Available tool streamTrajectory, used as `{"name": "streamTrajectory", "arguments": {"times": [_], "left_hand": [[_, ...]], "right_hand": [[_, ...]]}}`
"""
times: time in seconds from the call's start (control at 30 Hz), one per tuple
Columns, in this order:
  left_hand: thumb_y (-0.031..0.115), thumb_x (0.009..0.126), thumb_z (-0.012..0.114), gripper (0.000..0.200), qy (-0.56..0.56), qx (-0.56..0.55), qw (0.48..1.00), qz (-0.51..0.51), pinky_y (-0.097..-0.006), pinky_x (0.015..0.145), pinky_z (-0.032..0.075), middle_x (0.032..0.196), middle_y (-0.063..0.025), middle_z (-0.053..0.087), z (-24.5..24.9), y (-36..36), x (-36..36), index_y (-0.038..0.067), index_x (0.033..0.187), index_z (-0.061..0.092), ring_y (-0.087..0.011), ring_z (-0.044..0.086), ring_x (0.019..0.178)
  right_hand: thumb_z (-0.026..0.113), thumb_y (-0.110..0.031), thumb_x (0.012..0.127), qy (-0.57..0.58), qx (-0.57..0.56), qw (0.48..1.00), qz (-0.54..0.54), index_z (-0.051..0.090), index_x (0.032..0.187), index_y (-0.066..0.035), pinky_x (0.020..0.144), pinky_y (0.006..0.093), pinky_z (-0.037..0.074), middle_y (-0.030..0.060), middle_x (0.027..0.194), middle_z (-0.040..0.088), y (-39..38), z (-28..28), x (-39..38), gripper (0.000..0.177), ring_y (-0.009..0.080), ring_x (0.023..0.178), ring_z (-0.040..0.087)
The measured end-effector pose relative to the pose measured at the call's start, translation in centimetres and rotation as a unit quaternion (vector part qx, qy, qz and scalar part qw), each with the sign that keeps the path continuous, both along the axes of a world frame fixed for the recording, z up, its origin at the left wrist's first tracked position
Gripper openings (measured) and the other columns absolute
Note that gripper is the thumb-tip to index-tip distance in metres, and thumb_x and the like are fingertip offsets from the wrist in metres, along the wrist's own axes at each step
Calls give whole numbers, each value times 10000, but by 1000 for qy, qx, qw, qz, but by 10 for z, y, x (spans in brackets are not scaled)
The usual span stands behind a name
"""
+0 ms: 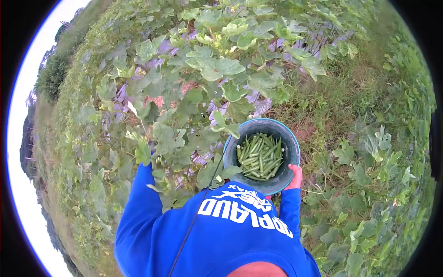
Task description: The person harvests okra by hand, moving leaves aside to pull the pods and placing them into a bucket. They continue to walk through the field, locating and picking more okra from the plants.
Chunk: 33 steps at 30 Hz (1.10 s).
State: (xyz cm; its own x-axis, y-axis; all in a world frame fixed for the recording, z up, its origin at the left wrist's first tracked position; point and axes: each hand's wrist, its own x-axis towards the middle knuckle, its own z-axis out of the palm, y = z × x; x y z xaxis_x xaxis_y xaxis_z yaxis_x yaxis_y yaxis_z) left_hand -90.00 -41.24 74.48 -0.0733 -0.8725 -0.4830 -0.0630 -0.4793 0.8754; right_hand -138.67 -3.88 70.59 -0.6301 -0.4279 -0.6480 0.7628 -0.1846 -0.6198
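Note:
A dark bucket (230, 159) with a blue-green rim is held against the front of my blue sweatshirt. Inside it lies a heap of green okra pods (260, 157). My right hand (295, 177) grips the bucket at its right side, fingers closed at the rim. On the left, my blue sleeve (146, 184) reaches forward into the okra plants (168, 138). Leaves cover my left hand at the end of that sleeve, so its fingers and anything in them are hidden.
Broad-leaved plants (217, 67) stand thick in front and to the left, with purplish ground sheeting (263, 106) showing between them. Grass (323, 99) covers a strip to the right, beside another leafy row (369, 221). A thin dark cord (196, 210) runs across my chest.

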Motion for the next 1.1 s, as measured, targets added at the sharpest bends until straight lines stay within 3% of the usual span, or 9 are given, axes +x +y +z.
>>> {"name": "streamTrajectory", "arguments": {"times": [0.2, 0.43, 0.6, 0.67, 0.8, 0.87, 0.93, 1.0, 1.1], "left_hand": [[298, 899, 424, 277, -39, 82, 996, -18, -344, 593, 505, 820, -147, 635, -8, 64, -2, 75, 860, 583, -230, 607, 665], [296, 892, 425, 270, -90, 152, 981, -82, -339, 568, 498, 805, -157, 627, 16, 71, -37, 74, 840, 569, -227, 601, 645], [294, 887, 426, 266, -131, 226, 953, -154, -335, 551, 494, 794, -165, 622, 111, 87, -108, 72, 825, 559, -225, 596, 630], [291, 850, 452, 245, 26, 37, 986, -161, -309, 479, 451, 719, -156, 581, 135, 85, -129, 68, 757, 493, -207, 553, 558], [313, 820, 501, 294, 116, -149, 980, -63, -314, 531, 455, 714, -136, 566, 203, 121, -256, 23, 772, 518, -189, 541, 579], [275, 845, 535, 279, 102, -191, 948, -232, -330, 609, 479, 774, -126, 584, 198, 135, -299, -3, 855, 558, -203, 575, 662], [228, 878, 558, 233, -38, -301, 860, -410, -344, 692, 498, 843, -114, 604, 195, 148, -337, 8, 949, 588, -237, 607, 761], [190, 937, 496, 203, -140, -327, 778, -519, -359, 821, 479, 952, -113, 605, 186, 144, -363, 32, 1020, 593, -254, 603, 929], [198, 932, 512, 193, -197, -359, 775, -481, -365, 823, 476, 996, -126, 617, 163, 119, -385, 52, 1020, 602, -278, 606, 940]], "right_hand": [[625, -118, 721, 9, -10, 1000, 12, 518, 1065, -11, 806, 366, 489, 104, 981, 578, -2, 15, -16, 375, 216, 892, 580], [627, -110, 718, 7, 8, 1000, -12, 518, 1064, -10, 801, 367, 490, 110, 970, 582, 3, 14, -29, 376, 220, 881, 583], [632, -123, 731, -7, -4, 999, -36, 522, 1059, -30, 810, 368, 482, 109, 976, 586, 13, 31, -47, 359, 219, 888, 580], [632, -118, 734, -11, -13, 999, -47, 511, 1070, -20, 829, 374, 480, 117, 996, 581, 8, 34, -49, 370, 225, 906, 578], [621, -100, 737, 6, -49, 999, -14, 493, 1091, -1, 840, 369, 483, 127, 1011, 573, 1, 31, -72, 389, 230, 921, 577], [616, -89, 742, 15, -51, 999, 5, 490, 1091, 1, 837, 364, 485, 123, 1008, 571, 0, 31, -87, 382, 228, 922, 577], [615, -81, 741, 38, -32, 998, 25, 485, 1095, 5, 834, 364, 486, 122, 1002, 570, -6, 36, -97, 387, 226, 922, 576], [616, -82, 739, 34, -37, 998, 24, 484, 1097, 7, 833, 364, 485, 120, 1000, 571, -8, 47, -110, 392, 224, 920, 576], [618, -83, 737, 40, -35, 998, 17, 486, 1099, 5, 829, 365, 486, 117, 998, 574, -14, 48, -127, 395, 222, 913, 576]]}}
